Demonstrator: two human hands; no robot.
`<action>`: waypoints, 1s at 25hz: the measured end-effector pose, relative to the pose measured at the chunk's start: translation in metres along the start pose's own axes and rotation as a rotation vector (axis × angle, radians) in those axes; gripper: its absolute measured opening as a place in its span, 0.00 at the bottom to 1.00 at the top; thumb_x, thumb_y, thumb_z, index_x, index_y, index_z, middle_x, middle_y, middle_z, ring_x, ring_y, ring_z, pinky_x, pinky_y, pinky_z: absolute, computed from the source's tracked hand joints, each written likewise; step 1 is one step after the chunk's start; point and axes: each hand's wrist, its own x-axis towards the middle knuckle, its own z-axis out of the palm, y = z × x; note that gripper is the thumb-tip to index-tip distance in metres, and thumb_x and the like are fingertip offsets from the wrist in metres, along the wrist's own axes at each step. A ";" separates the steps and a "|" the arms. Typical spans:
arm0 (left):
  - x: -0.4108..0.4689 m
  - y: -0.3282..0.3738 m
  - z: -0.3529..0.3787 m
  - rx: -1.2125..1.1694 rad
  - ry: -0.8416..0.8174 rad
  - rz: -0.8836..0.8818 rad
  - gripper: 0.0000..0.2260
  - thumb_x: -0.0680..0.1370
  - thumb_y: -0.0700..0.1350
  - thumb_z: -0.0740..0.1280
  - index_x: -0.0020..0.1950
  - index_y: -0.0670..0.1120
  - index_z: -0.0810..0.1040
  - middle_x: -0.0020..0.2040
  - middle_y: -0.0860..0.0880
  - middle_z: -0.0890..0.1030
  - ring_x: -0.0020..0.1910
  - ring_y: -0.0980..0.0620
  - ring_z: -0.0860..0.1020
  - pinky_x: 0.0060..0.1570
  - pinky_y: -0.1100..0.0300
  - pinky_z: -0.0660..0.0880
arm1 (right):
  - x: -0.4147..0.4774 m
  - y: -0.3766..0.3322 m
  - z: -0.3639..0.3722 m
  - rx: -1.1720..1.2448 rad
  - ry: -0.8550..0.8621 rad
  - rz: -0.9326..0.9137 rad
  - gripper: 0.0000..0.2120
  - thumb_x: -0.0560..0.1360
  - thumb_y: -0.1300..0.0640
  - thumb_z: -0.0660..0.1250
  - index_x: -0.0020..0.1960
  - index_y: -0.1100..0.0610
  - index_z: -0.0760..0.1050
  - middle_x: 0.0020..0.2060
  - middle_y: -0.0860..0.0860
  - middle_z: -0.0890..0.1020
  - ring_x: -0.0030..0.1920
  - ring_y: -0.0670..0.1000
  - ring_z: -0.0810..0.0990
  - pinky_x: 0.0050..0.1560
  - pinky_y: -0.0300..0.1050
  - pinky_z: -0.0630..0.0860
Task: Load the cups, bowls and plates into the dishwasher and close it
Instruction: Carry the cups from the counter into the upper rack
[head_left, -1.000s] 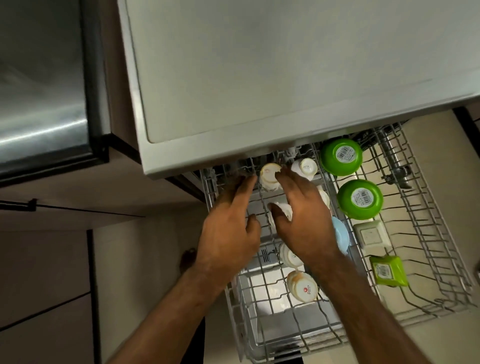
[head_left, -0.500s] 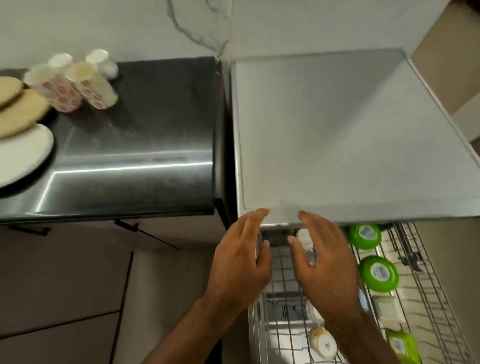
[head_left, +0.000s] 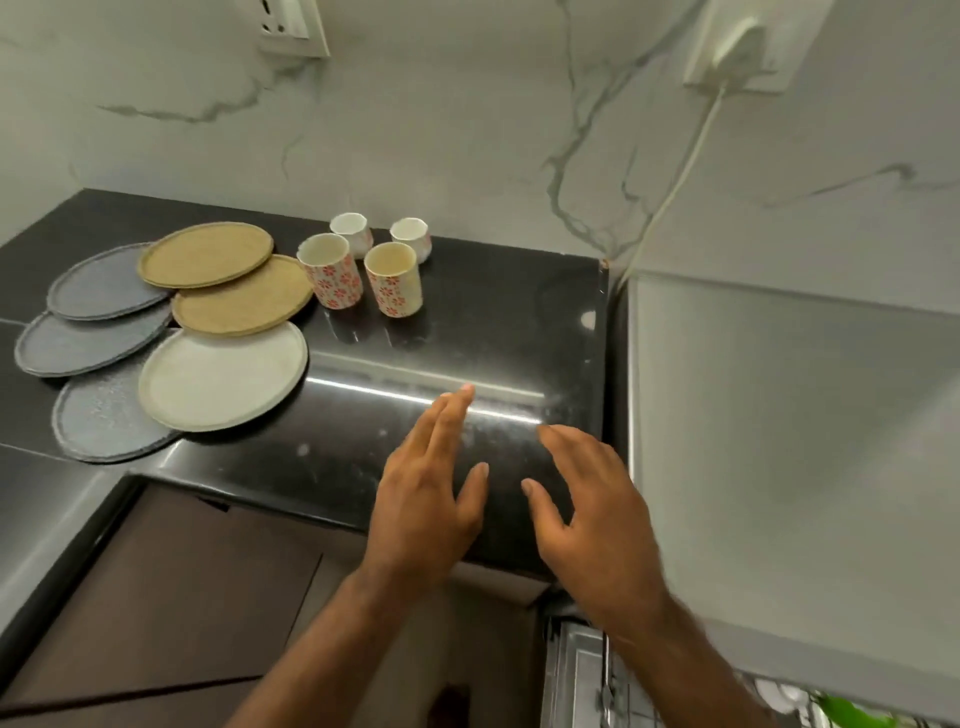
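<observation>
My left hand (head_left: 426, 499) and my right hand (head_left: 592, 514) hover empty over the front of the black counter (head_left: 467, 322), fingers spread. Farther back on the counter stand two tall floral cups (head_left: 330, 270) (head_left: 393, 278) and two small white cups (head_left: 352, 231) (head_left: 411, 236). Left of them lie overlapping plates: two tan ones (head_left: 205, 254) (head_left: 241, 302), a white one (head_left: 223, 374) and three dark grey ones (head_left: 104, 283). The dishwasher's grey top (head_left: 779, 441) is at the right; a corner of its pulled-out rack (head_left: 587, 675) shows at the bottom.
A marbled wall with two sockets rises behind the counter; a white cable (head_left: 685, 171) runs from the right socket down behind the dishwasher. Brown cabinet fronts (head_left: 171, 597) lie below the counter edge. Something green (head_left: 852, 714) peeks out of the rack.
The view has swung up from the dishwasher rack to the counter. Both hands have left the rack and risen over the counter's front edge, empty.
</observation>
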 end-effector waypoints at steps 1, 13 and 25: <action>0.013 -0.012 -0.007 0.014 0.019 -0.011 0.36 0.78 0.47 0.71 0.82 0.58 0.56 0.79 0.57 0.65 0.76 0.58 0.65 0.70 0.47 0.73 | 0.014 -0.005 0.011 0.014 -0.008 -0.003 0.25 0.77 0.53 0.72 0.72 0.50 0.72 0.66 0.44 0.76 0.67 0.43 0.71 0.68 0.40 0.71; 0.179 -0.171 -0.028 0.020 0.170 -0.349 0.49 0.75 0.51 0.76 0.84 0.50 0.44 0.83 0.48 0.55 0.80 0.53 0.57 0.75 0.58 0.56 | 0.213 -0.026 0.161 0.068 -0.195 0.147 0.42 0.74 0.44 0.74 0.81 0.51 0.56 0.77 0.48 0.64 0.76 0.48 0.63 0.74 0.45 0.64; 0.290 -0.245 -0.027 -0.237 0.371 -0.573 0.44 0.67 0.53 0.82 0.76 0.50 0.61 0.71 0.49 0.74 0.70 0.47 0.73 0.68 0.50 0.72 | 0.319 -0.009 0.248 0.356 -0.190 0.354 0.52 0.60 0.46 0.85 0.76 0.47 0.60 0.68 0.46 0.75 0.68 0.50 0.74 0.68 0.50 0.73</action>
